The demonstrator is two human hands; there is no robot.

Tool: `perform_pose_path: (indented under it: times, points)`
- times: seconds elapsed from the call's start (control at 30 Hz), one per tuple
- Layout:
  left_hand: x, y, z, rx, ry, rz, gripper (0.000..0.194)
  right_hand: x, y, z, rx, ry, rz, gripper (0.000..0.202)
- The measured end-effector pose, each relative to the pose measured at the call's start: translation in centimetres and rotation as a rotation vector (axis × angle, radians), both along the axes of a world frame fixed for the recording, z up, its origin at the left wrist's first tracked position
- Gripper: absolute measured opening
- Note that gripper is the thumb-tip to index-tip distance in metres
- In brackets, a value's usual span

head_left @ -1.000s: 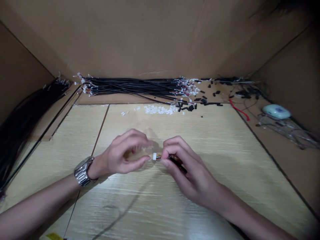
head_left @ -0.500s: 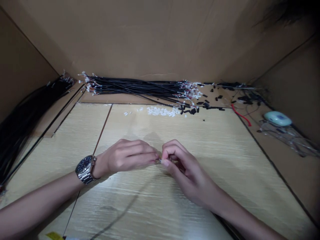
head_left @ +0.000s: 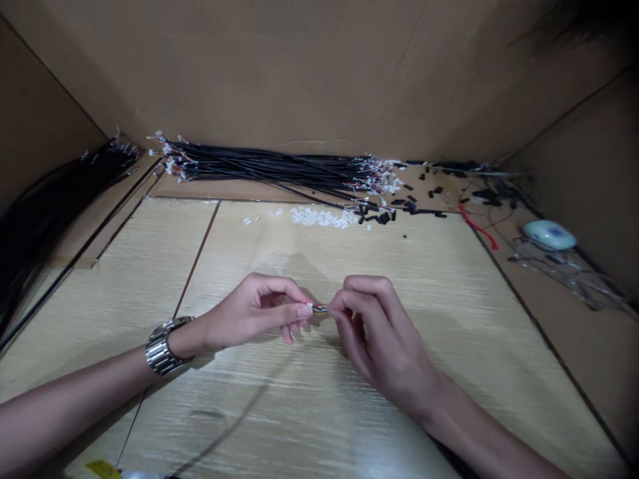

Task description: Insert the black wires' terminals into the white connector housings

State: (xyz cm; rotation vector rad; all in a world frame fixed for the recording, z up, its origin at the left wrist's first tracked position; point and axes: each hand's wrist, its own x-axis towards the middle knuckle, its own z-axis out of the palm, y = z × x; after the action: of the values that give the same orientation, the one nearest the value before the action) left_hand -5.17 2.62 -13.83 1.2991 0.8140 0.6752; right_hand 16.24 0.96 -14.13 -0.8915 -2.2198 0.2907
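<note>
Between thumb and fingers, my left hand (head_left: 257, 311) pinches a small white connector (head_left: 309, 307) at its tip. Short multicoloured wires (head_left: 320, 309) run from the connector into my right hand (head_left: 387, 339), whose thumb and index finger close on the other end of them. A dark cable (head_left: 446, 454) shows beneath my right forearm and looks like the same lead, though my hand hides the link. Both hands are raised a little over the wooden board (head_left: 249, 253).
A bundle of black cables (head_left: 269, 163) with white connectors lies along the back. Before it are loose white connectors (head_left: 322, 217) and short black pieces (head_left: 383, 217). More black cables (head_left: 44, 199) lie left. At right are a red strip (head_left: 479, 229) and a pale green oval object (head_left: 549, 235).
My left hand has turned so its thumb faces me, exposing the white connector and coloured wires. Both hands have risen slightly in view, and the right still pinches the wires.
</note>
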Motion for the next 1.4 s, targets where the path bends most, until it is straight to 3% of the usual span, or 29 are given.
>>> perform_pose_path:
  times: [0.07, 0.13, 0.3, 0.4, 0.5, 0.63, 0.7, 0.77, 0.87, 0.97, 1.03, 1.13, 1.33, 1.4]
  points:
    - [0.3, -0.2, 0.1, -0.244, -0.118, -0.015, 0.022, 0.3, 0.0, 0.1, 0.095, -0.068, -0.011, 0.022]
    - [0.5, -0.3, 0.1, -0.354, -0.173, -0.026, 0.023, 0.6, -0.1, 0.3, 0.129, -0.098, -0.009, 0.024]
    - [0.4, -0.5, -0.3, -0.420, -0.223, -0.059, 0.023, 1.0, -0.2, 0.4, 0.117, -0.153, 0.073, 0.031]
    - [0.4, -0.5, -0.6, -0.365, -0.207, -0.038, 0.022, 0.8, -0.1, 0.4, 0.095, -0.163, 0.044, 0.024]
    - [0.3, -0.2, -0.8, -0.158, -0.113, 0.036, 0.020, 0.1, 0.1, 0.3, 0.023, -0.101, 0.028, 0.017]
    - [-0.4, 0.2, -0.9, 0.490, 0.141, 0.156, 0.017, -0.5, 0.1, -0.2, -0.171, 0.049, 0.073, 0.016]
    - [-0.8, 0.4, -1.0, 0.800, 0.197, 0.137, 0.026, -0.7, 0.0, -0.5, -0.242, 0.117, 0.080, 0.013]
    - [-1.0, 0.5, -1.0, 0.925, 0.211, 0.080, 0.023, -0.7, -0.2, -0.7, -0.307, 0.184, 0.071, 0.010]
    - [-0.8, 0.4, -1.1, 0.857, 0.261, 0.061, 0.012, -1.0, -0.2, -1.0, -0.610, 0.326, 0.028, 0.005]
    - [-0.4, 0.2, -1.1, 0.723, 0.305, 0.111, 0.010, -1.5, 0.0, -1.0, -1.041, 0.505, -0.024, 0.017]
    - [-0.2, 0.2, -1.0, 0.642, 0.315, 0.132, 0.011, -1.7, 0.3, -0.9, -1.184, 0.599, -0.037, 0.023]
    - [0.0, 0.2, -1.0, 0.532, 0.315, 0.135, 0.015, -1.7, 0.3, -0.8, -1.168, 0.631, -0.016, 0.026]
    - [0.0, 0.2, -1.2, 0.264, 0.232, 0.060, 0.025, -1.2, -0.4, -0.9, -0.793, 0.392, 0.003, 0.026]
    - [0.0, 0.2, -1.3, 0.147, 0.154, 0.020, 0.028, -1.2, -0.4, -0.8, -0.827, 0.378, -0.025, 0.018]
